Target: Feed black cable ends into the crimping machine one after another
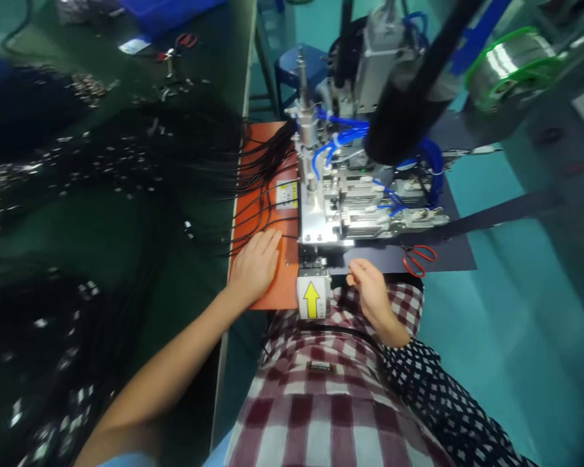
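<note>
Left fingers lie together near cables, right fingers curl, grip unclear, beside a yellow arrow label.

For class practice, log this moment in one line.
left hand: on orange plate | right hand: near machine, grasp unclear | scissors: on grey board

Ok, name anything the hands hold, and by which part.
The left hand lies on the orange plate, no hold visible; whether the curled right hand pinches anything cannot be told.
</note>
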`<action>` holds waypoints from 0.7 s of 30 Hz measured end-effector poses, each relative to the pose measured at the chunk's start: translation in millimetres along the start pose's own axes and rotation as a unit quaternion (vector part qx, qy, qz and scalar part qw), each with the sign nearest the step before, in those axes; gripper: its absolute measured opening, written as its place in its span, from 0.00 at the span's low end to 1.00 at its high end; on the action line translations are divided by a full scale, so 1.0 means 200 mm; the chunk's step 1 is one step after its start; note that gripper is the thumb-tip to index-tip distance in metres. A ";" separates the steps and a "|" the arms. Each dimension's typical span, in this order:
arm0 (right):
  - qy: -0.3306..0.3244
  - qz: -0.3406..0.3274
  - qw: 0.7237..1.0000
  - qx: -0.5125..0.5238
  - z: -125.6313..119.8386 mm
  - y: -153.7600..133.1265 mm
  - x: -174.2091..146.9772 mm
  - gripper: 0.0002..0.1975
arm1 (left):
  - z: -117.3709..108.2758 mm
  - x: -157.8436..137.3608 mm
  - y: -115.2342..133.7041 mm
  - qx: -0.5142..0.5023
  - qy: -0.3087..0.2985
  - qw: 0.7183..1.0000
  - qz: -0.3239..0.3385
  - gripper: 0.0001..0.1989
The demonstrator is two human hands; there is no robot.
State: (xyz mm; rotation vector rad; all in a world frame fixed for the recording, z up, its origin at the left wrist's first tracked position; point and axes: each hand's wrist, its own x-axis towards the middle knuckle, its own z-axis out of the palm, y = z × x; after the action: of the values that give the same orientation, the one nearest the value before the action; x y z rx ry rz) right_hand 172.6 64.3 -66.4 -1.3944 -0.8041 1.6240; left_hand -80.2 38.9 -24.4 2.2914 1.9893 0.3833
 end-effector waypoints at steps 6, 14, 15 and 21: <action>0.001 -0.024 1.000 -0.005 -0.08 -0.08 -0.05 0.11 | -0.26 -0.19 -0.06 -0.093 -0.188 0.960 0.184 0.13; -0.065 -0.074 0.992 -0.081 -0.01 -0.16 -0.19 0.08 | -0.39 -0.32 -0.07 -0.044 -0.055 0.984 0.164 0.08; -0.082 -0.075 0.989 -0.094 0.00 -0.16 -0.20 0.07 | -0.40 -0.30 -0.07 -0.078 -0.017 0.990 0.113 0.08; -0.208 -0.041 0.974 -0.080 0.11 -0.14 -0.25 0.17 | -0.29 -0.28 -0.04 -0.153 0.016 0.987 0.055 0.07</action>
State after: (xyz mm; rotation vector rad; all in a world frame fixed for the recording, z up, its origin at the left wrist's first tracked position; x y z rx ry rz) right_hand 157.6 34.0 -15.2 -1.1219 -1.2418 1.8461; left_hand -108.2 -21.0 23.0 2.2150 1.6825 0.6846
